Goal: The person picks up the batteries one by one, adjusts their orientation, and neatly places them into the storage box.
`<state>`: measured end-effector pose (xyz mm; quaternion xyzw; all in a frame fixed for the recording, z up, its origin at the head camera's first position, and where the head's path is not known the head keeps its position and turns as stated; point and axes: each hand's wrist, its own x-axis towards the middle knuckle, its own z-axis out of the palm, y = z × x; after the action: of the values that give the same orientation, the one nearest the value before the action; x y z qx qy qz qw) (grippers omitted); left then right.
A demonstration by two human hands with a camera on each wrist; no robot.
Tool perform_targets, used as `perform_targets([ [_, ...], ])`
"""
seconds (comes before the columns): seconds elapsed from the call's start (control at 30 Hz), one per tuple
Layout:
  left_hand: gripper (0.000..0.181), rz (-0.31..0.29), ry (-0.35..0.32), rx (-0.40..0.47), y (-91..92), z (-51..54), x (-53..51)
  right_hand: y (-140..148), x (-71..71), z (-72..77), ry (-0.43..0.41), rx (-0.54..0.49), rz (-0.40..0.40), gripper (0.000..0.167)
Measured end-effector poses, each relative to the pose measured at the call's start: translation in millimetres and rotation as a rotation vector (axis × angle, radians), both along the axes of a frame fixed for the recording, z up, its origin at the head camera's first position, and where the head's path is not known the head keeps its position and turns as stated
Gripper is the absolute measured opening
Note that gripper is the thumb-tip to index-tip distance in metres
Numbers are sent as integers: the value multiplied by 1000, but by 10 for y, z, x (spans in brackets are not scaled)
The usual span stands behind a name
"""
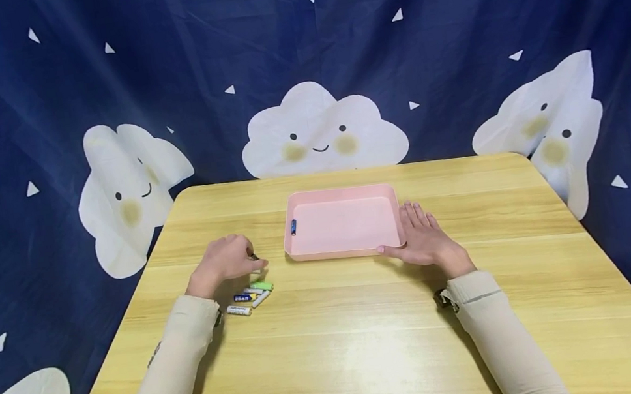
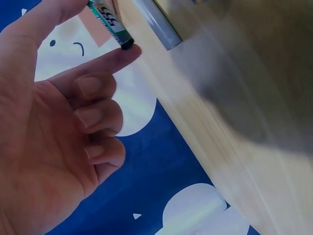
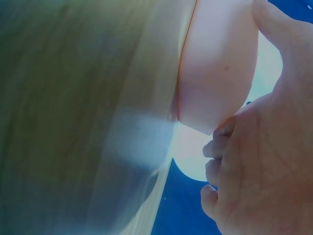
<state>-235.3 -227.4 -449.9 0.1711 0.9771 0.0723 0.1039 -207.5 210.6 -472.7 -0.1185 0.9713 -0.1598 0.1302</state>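
Between thumb and index finger, my left hand [image 1: 227, 258] pinches a green and black battery [image 2: 113, 24], its other fingers curled; a grey battery [image 2: 161, 27] lies near it in the left wrist view. Just below that hand in the head view is a loose pile with a green battery [image 1: 262, 286], a blue battery [image 1: 244, 297] and a white battery [image 1: 239, 310]. My right hand [image 1: 424, 239] rests with extended fingers against the right end of the pink tray [image 1: 346, 253]. A small blue battery [image 1: 293, 227] lies inside the tray at its left side.
The wooden table [image 1: 346, 351] has rounded corners, and its far edge runs behind the tray. Behind it hangs a dark blue curtain [image 1: 273, 44] with white clouds and small triangles.
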Motion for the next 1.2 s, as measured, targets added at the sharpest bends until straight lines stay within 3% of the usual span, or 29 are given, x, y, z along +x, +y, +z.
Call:
perform_targets([
  [0.4,41,-32,120,125,76,42,-111,1,0,-5,-2,3,4,120],
  [0.83,53,-49,143,201,117,68,-216,4,-12,-6,-2,10,2,122],
  [1.2,51,-74,143,281,189,82,-313,4,-18,-23,12,19,2,122],
])
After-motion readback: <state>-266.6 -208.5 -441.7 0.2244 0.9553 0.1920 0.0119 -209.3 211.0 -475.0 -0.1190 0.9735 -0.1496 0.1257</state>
